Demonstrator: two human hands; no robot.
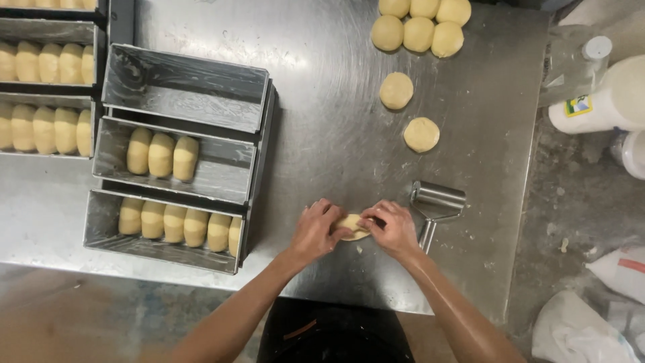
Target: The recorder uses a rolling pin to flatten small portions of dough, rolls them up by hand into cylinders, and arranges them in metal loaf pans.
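Both hands, left hand (314,232) and right hand (393,228), pinch a dough piece (352,226) on the steel counter (322,134) (mid-roll, apparently), which likely calls for tight, even rolling.

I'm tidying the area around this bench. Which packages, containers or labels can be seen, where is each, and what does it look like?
White plastic jug: lying right of the steel table, rounded, white cap.
Jug label: small square sticker near its neck, yellow, green and blue.
White sack: floor, lower right, soft, with a red stripe.
White bag: bottom right corner, crumpled.
No signs or screens.
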